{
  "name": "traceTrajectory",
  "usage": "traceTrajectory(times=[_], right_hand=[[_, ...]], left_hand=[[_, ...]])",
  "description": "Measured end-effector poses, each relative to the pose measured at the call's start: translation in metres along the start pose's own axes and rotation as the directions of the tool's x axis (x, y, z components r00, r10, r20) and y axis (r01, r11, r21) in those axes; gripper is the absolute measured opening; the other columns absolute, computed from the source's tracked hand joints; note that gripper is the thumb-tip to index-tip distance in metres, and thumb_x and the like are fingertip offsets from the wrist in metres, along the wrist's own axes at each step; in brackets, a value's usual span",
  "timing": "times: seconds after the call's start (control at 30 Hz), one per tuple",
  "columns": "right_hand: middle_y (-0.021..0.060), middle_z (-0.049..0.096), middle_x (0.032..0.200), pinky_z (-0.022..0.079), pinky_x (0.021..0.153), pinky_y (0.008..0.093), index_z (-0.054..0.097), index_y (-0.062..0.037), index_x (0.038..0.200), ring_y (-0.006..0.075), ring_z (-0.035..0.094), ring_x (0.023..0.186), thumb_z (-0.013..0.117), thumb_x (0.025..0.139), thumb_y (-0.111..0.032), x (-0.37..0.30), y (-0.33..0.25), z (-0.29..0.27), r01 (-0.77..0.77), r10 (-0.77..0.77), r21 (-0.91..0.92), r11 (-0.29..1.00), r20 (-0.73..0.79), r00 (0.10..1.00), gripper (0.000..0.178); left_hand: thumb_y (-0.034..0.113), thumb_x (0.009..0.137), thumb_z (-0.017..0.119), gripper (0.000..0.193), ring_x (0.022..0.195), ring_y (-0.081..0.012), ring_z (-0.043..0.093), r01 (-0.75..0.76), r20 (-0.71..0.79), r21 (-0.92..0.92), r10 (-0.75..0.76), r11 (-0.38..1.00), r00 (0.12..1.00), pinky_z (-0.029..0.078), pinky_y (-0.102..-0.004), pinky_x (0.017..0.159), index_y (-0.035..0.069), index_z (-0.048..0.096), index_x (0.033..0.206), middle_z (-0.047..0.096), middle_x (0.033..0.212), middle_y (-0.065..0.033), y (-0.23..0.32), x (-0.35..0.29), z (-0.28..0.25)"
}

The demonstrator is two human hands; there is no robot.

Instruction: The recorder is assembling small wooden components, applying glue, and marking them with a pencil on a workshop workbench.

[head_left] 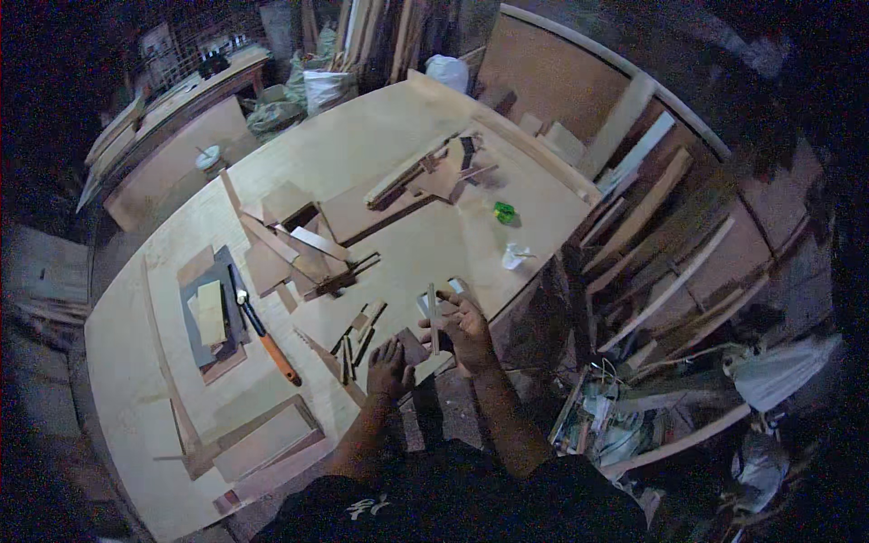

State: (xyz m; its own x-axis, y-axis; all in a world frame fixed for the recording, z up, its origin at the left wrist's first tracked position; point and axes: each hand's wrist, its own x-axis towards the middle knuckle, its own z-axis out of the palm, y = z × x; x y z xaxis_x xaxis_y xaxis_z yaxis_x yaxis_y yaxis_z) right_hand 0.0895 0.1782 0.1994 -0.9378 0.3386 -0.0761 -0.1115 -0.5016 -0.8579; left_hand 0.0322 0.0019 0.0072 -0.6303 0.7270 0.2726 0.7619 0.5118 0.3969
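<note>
Fingers of the right hand (467,333) pinch a narrow, straight, pale wooden strip (434,319) near the close edge of the table (407,246); left hand (389,370) palm down, grip cannot be told. Materials, descending: broad, smooth pale-wood tabletop, long orange-and-black-handled tool (270,346), slim wooden sticks (349,357) beside the left hand.

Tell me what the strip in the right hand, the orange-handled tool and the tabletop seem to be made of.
Strip in the right hand: probably bare wood; pale, matte, no paint visible.
Orange-handled tool: head likely bare metal, as it shines; orange-and-black handle perhaps plastic or rubber, too blurred to settle.
Tabletop: likely plywood or similar board, apparently unpainted; broad, pale, dull surface.
</note>
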Motion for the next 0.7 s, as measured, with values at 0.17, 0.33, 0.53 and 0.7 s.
traceTrajectory(times=[0.17,0.33,0.53,0.7], right_hand=[[0.0162,0.063,0.095,0.058,0.062,0.0339,0.040,-0.0002,0.131,0.0231,0.066,0.074,0.064,0.084,-0.019,-0.036,-0.034,0.011,0.094,-0.094,0.021,0.995,0.011,0.996,0.056],[0.0140,0.063,0.094,0.058,0.063,0.0348,0.048,0.0009,0.124,0.0224,0.066,0.072,0.062,0.085,-0.021,-0.058,-0.049,0.006,0.018,-0.018,0.074,0.997,-0.003,1.000,0.047],[0.0133,0.064,0.093,0.058,0.066,0.0368,0.053,0.0021,0.117,0.0214,0.065,0.075,0.062,0.084,-0.018,-0.072,-0.060,0.006,-0.007,0.005,0.063,0.998,0.029,1.000,0.040],[0.0151,0.066,0.094,0.057,0.062,0.0359,0.051,0.0038,0.125,0.0248,0.067,0.070,0.062,0.084,-0.010,-0.080,-0.064,0.003,0.011,-0.014,0.073,0.997,0.037,0.999,0.045]], left_hand=[[0.031,0.084,0.056,0.059,0.130,-0.0348,0.038,0.013,-0.025,0.019,-0.013,1.000,1.000,0.025,-0.0454,0.109,-0.003,0.045,0.130,0.043,0.138,-0.0216,-0.002,-0.005,0.007],[0.030,0.086,0.056,0.059,0.133,-0.0338,0.035,0.013,-0.026,0.006,-0.013,1.000,1.000,0.024,-0.0454,0.110,-0.004,0.043,0.132,0.042,0.140,-0.0203,-0.003,-0.005,0.010],[0.028,0.085,0.056,0.058,0.130,-0.0360,0.037,-0.025,-0.047,0.048,0.027,0.999,0.999,0.026,-0.0458,0.109,-0.006,0.043,0.131,0.042,0.139,-0.0228,-0.001,-0.009,0.008],[0.027,0.086,0.055,0.057,0.131,-0.0362,0.037,-0.042,-0.047,0.027,0.043,0.999,0.998,0.025,-0.0464,0.109,-0.007,0.043,0.130,0.042,0.139,-0.0241,0.002,-0.006,0.009]])
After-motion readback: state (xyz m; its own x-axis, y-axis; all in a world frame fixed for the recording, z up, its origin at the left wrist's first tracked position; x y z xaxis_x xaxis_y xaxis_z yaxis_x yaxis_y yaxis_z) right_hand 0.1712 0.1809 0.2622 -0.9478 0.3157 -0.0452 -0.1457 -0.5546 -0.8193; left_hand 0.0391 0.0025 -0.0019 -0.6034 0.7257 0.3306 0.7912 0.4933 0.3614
